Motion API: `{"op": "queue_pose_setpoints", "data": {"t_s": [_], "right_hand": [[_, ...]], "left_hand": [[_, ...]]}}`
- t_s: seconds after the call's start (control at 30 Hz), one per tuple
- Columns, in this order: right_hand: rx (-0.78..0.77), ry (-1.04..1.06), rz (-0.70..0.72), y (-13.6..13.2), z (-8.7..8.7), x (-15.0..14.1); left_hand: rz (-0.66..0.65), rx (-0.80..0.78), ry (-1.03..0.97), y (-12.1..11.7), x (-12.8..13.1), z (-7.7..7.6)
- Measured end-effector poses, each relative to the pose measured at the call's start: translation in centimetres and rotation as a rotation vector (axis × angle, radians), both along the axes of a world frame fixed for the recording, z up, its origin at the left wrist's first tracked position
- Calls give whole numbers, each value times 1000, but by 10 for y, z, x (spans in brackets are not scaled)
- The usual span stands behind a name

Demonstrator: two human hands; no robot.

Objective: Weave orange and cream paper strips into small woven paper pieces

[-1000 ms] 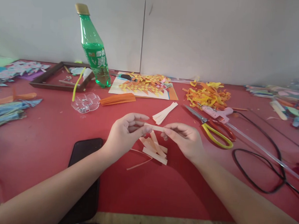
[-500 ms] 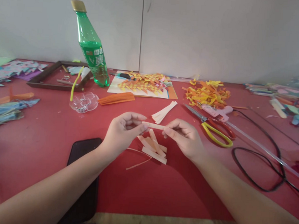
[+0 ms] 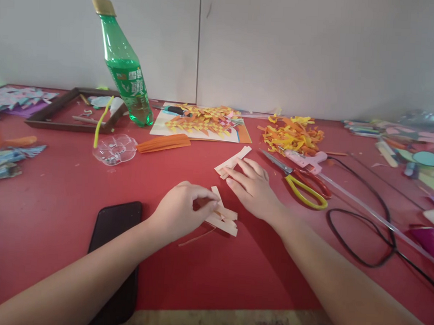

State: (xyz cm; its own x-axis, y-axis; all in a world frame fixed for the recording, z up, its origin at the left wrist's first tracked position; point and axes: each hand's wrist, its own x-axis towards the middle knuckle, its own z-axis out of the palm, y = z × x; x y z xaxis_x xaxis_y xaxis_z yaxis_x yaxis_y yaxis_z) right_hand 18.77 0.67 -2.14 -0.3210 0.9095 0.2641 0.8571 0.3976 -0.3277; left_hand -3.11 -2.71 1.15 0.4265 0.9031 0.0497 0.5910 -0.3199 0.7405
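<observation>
My left hand (image 3: 181, 210) is over a loose pile of pale peach paper strips (image 3: 230, 227). Its thumb and forefinger pinch together at a strip there, and the fingers hide part of the pile. Farther back, my right hand (image 3: 254, 187) has its fingers stretched out, with the fingertips resting on the near end of a small stack of pale paper strips (image 3: 235, 158). A thin paper offcut (image 3: 196, 237) lies beside the pile, below my left hand.
Scissors (image 3: 306, 190), a pink glue gun (image 3: 306, 160) and its black cord lie right. A phone (image 3: 117, 223) sits under my left forearm. Behind are orange strips (image 3: 163, 143), a clear dish (image 3: 115, 150), a green bottle (image 3: 128, 80), woven paper (image 3: 202, 122) and yellow-orange scraps (image 3: 293, 135).
The strip held between both hands has left them. My right hand has moved back onto the small stack and spread its fingers; my left hand has come down to the loose pile.
</observation>
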Motion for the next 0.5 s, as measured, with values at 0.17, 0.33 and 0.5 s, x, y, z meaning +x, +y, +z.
{"op": "queue_pose_setpoints", "data": {"t_s": [0.17, 0.33, 0.5], "right_hand": [[77, 23, -29, 1, -1, -2], [141, 398, 34, -10, 10, 2], [-300, 911, 429, -33, 20, -4]], "left_hand": [[-24, 40, -11, 1, 0, 2], [97, 59, -95, 2, 0, 1], [207, 40, -310, 1, 0, 1]]}}
